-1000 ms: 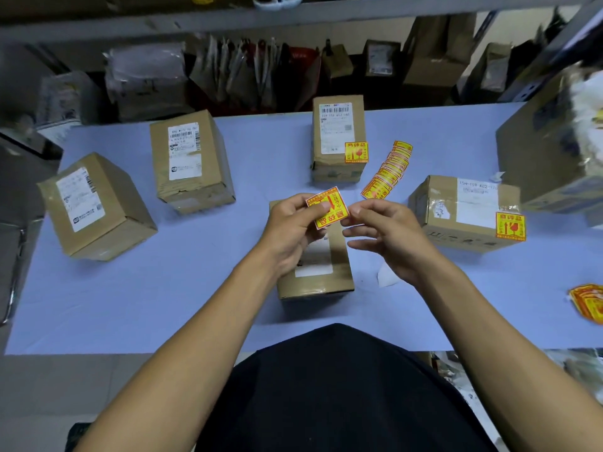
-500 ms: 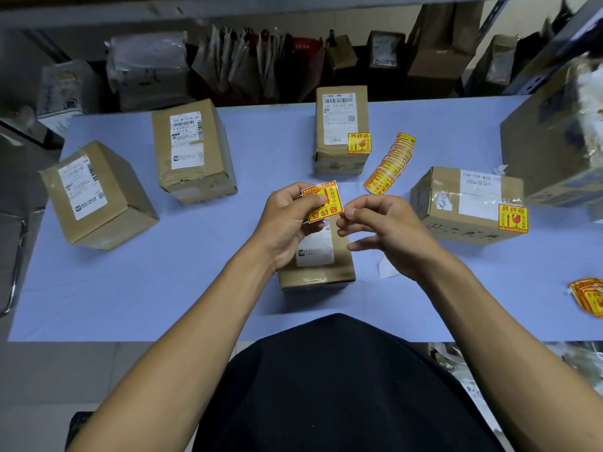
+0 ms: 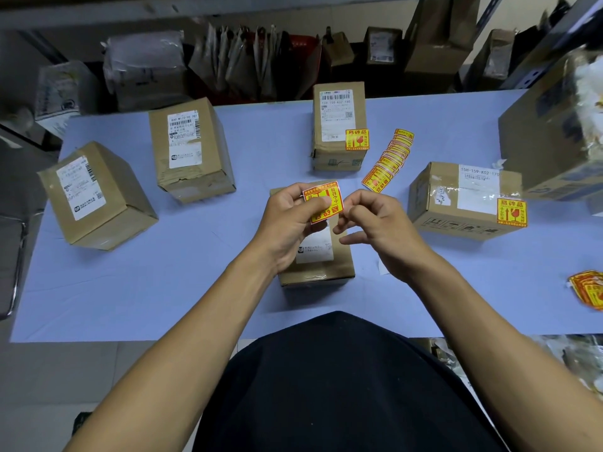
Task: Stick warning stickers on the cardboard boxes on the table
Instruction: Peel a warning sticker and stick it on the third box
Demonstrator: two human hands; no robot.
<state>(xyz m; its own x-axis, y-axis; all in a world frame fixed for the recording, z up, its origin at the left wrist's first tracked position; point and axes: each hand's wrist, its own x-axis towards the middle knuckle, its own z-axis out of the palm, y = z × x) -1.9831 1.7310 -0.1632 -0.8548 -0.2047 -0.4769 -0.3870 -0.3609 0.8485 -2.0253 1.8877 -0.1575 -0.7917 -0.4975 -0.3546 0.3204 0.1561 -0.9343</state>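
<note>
Left hand pinches a square yellow-and-red warning sticker, thumb across its face, held just above the nearest cardboard box. Right hand sits just beside the sticker's right edge, fingers curled w/ fingertips pressed together; can't tell if it grips the backing or nothing at all. Looks like the peel step: the backing probably needs lifting from one corner.

To do it well: start at a corner, peel slowly so the thin paper doesn't curl or stick to itself, keep fingertips off the adhesive, then lay it flat on bare cardboard next to the white shipping label, not over the barcode, and rub outward to press out bubbles.

The box under the hands is small, brown, rectangular, matte, w/ a white printed label on top and no sticker showing yet. Beyond it, the far centre box and the right box each carry a glossy yellow sticker; the right one also has shiny clear tape. Two left boxes show only white labels, so approx. three boxes look undone.

A fanned strip of spare stickers lies between the two stickered boxes. More stickers sit near the table's right edge. Table surface is smooth, pale blue.
</note>
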